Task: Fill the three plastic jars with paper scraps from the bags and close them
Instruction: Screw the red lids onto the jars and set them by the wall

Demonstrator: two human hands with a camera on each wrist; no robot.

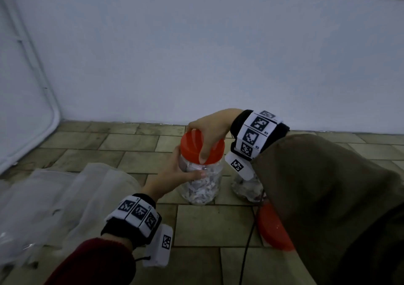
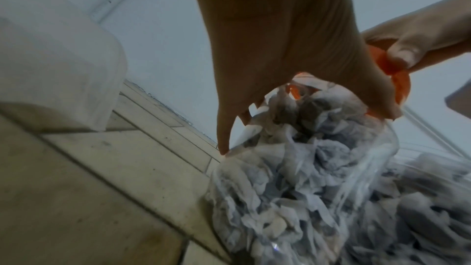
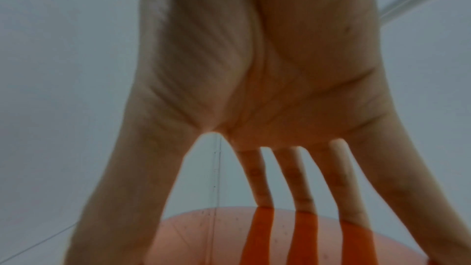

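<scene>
Closest to the camera in the head view is the left forearm in a dark red sleeve, with a wristband covered in black-and-white square marker codes. No readable words on it, just the patterns.

Left of that arm, clear plastic bags are slumped on the tiled floor.

Over on the right, another orange lid lies on the floor, half hidden under the olive-brown sleeve, with a black cable running past it.

The left hand is wrapped around the upper body of the clear plastic jar, thumb on the near side, fingers round the far side. The jar stands upright on the tiles and is stuffed with white paper scraps; the left wrist view shows them packed right up to the neck.

The right hand comes down from above with its fingers spread, curled round the rim of the orange lid, thumb on the near edge. The lid sits on the jar's mouth a bit tilted; can't tell if it's threaded on. The right wristband has the same kind of markers, with tiny lettering too small to read.

Just right of the first jar, a second jar with scraps in it is mostly hidden behind the right wrist.

Behind everything there's a plain pale wall with a white pipe at the left.
</scene>
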